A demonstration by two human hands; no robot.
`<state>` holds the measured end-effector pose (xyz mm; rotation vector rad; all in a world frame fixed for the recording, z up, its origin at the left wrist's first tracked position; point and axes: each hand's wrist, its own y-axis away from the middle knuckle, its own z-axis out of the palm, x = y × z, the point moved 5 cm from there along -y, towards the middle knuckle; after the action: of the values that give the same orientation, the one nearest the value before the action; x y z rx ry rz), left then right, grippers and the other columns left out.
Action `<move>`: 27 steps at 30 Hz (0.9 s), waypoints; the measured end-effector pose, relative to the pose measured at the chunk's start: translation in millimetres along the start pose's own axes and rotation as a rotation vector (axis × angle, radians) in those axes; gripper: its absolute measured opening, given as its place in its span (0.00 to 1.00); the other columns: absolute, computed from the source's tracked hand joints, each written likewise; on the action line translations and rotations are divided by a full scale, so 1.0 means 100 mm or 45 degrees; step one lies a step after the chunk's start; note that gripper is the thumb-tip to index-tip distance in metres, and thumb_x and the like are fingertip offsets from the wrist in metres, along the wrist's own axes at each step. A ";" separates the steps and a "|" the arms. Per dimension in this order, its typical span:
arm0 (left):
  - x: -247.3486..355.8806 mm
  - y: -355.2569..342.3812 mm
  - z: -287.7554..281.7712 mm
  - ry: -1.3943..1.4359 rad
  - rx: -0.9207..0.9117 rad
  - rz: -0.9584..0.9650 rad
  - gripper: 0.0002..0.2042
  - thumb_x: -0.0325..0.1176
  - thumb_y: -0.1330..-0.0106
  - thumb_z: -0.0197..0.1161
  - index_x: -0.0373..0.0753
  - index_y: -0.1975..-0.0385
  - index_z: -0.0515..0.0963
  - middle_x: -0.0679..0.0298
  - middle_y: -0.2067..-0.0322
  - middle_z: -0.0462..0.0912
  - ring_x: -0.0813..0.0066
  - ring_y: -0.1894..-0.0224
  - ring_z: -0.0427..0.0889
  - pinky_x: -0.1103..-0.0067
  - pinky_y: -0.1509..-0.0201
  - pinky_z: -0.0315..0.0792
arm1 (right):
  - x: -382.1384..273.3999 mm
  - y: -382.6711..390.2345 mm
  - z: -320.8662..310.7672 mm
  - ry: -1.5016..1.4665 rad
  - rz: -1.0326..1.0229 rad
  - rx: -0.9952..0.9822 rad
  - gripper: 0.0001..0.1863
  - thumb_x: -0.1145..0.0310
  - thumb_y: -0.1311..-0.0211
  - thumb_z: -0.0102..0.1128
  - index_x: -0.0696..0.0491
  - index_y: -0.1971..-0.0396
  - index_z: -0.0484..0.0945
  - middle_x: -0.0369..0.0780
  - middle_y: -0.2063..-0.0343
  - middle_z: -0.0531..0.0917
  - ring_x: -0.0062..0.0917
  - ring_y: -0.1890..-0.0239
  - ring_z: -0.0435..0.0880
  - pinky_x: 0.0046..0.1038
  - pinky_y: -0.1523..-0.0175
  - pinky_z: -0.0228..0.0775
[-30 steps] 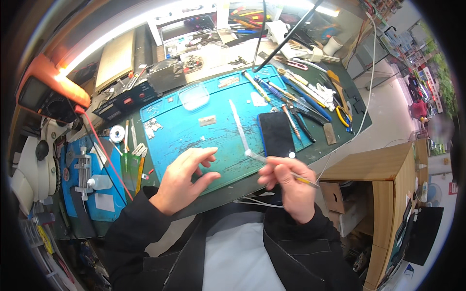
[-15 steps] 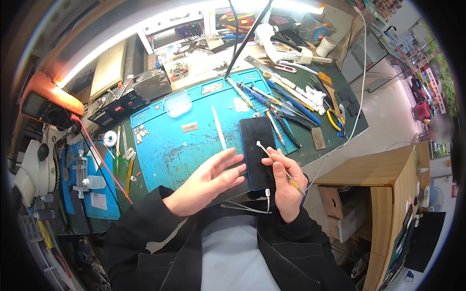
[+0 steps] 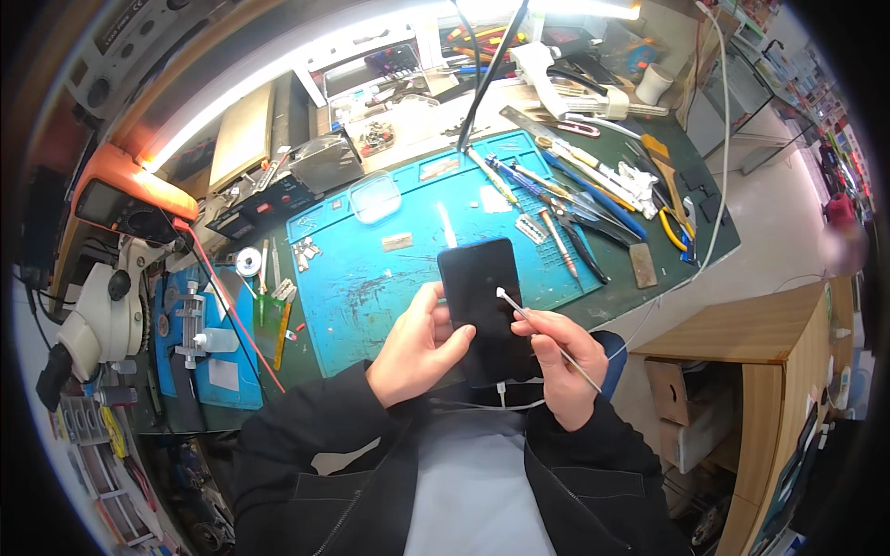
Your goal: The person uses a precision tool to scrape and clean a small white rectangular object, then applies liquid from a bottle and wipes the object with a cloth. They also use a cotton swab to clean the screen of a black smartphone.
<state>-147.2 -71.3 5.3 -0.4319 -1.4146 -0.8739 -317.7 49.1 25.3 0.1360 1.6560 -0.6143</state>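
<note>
A phone [image 3: 479, 278] with a dark screen is tilted above the front edge of the blue work mat [image 3: 362, 287]. My left hand [image 3: 422, 347] grips its left side, thumb over the front edge and the other fingers partly hidden behind it. A white cable plug [image 3: 502, 393] sits at the phone's lower end. My right hand [image 3: 565, 361] pinches a thin pale stick with a white tip [image 3: 502, 293]. That tip is over the right part of the screen; whether it touches the glass I cannot tell.
Tweezers, pliers [image 3: 579, 246] and a brush [image 3: 663, 167] lie right of the mat. A clear plastic box [image 3: 375, 197] and a small metal plate [image 3: 397, 242] rest on it. An orange multimeter [image 3: 134, 199] and a microscope [image 3: 102, 301] stand left. A white cable [image 3: 723, 139] hangs at right.
My left hand has gone from open beside the phone to gripping it. The phone is now raised and tilted off the mat. My right hand still holds the stick over the screen.
</note>
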 end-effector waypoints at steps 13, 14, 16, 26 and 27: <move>-0.05 0.17 -0.05 -0.100 0.060 0.152 0.29 0.24 0.26 0.66 0.31 0.28 0.63 0.69 0.70 0.80 0.90 0.68 0.75 0.83 0.65 0.75 | -0.36 -0.35 0.25 0.578 -0.609 -0.046 0.17 0.85 0.44 0.76 0.62 0.53 0.86 0.46 0.58 0.90 0.42 0.52 0.93 0.36 0.48 0.88; -0.04 0.17 -0.06 -0.103 0.076 0.152 0.29 0.24 0.26 0.66 0.31 0.28 0.63 0.69 0.71 0.80 0.90 0.68 0.75 0.83 0.64 0.75 | -0.38 -0.35 0.26 0.577 -0.605 -0.045 0.17 0.85 0.44 0.76 0.62 0.53 0.86 0.46 0.58 0.90 0.41 0.53 0.93 0.36 0.49 0.88; -0.09 0.18 -0.09 -0.158 0.048 0.139 0.29 0.24 0.27 0.66 0.31 0.28 0.63 0.69 0.71 0.79 0.90 0.68 0.75 0.82 0.64 0.76 | -0.37 -0.37 0.26 0.578 -0.592 -0.030 0.17 0.85 0.44 0.76 0.62 0.53 0.86 0.45 0.59 0.90 0.41 0.54 0.93 0.35 0.50 0.88; -0.10 0.19 -0.12 -0.168 0.047 0.143 0.30 0.22 0.27 0.66 0.30 0.27 0.61 0.66 0.65 0.84 0.87 0.64 0.81 0.82 0.60 0.80 | -0.36 -0.43 0.34 0.611 -0.583 -0.044 0.16 0.81 0.45 0.78 0.59 0.55 0.88 0.42 0.61 0.90 0.37 0.57 0.93 0.33 0.55 0.85; -0.10 0.19 -0.12 -0.166 0.047 0.141 0.31 0.22 0.27 0.66 0.29 0.27 0.61 0.65 0.64 0.85 0.87 0.63 0.82 0.82 0.60 0.81 | -0.35 -0.43 0.34 0.614 -0.576 -0.029 0.16 0.81 0.45 0.78 0.59 0.55 0.88 0.42 0.61 0.91 0.36 0.57 0.93 0.32 0.55 0.85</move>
<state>-124.0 -65.3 -1.5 -0.5418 -1.5089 -0.7401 -299.3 5.9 69.7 -0.1233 2.1843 -0.9565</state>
